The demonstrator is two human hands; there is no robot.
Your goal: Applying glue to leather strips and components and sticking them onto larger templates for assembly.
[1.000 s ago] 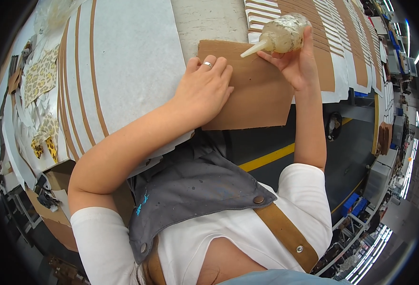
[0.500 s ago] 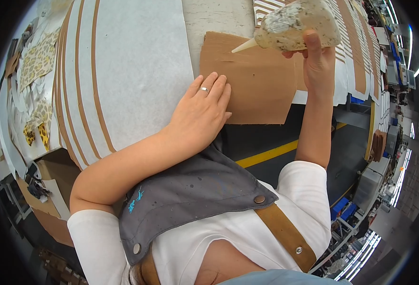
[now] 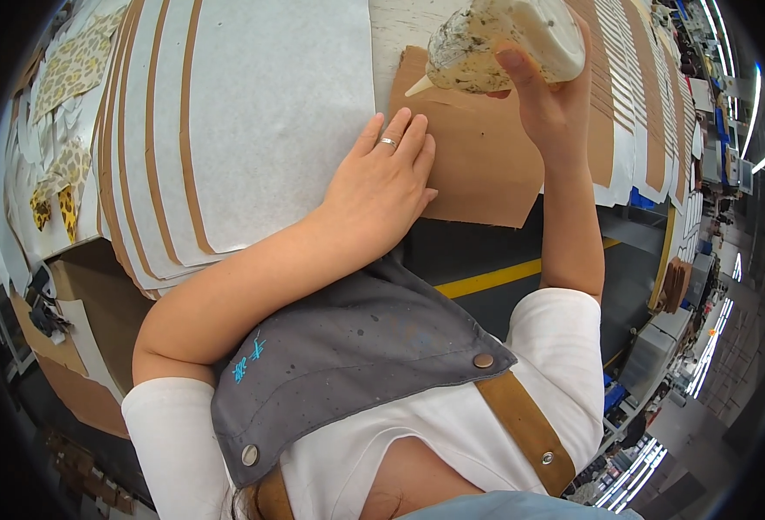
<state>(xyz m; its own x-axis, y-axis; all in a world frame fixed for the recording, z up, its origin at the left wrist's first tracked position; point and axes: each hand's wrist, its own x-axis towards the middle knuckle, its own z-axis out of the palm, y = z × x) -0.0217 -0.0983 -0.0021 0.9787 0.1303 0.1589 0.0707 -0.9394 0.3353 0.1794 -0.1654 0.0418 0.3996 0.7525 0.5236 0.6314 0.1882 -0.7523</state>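
My left hand (image 3: 380, 186) lies flat with its fingers stretched out, a ring on one of them. It presses on the left part of a brown sheet (image 3: 486, 160), which could be cardboard or leather. In my right hand (image 3: 551, 108) is a translucent, blotched squeeze bottle (image 3: 495, 43) with a pale pointed nozzle, probably a glue bottle. It is tilted on its side above the sheet. The nozzle (image 3: 419, 86) points left and down, close to the sheet's upper left corner; whether it touches cannot be told.
White sheets with brown strips (image 3: 278, 95) lie overlapped to the left. More striped pieces (image 3: 612, 95) fan out at the right. Leopard-patterned scraps (image 3: 74, 74) are heaped at the far left. An open cardboard box (image 3: 96, 321) stands below the table edge.
The bottle has moved left, its nozzle dipping more steeply toward the sheet's corner. My left hand stays flat on the sheet, and the whole view has shifted slightly.
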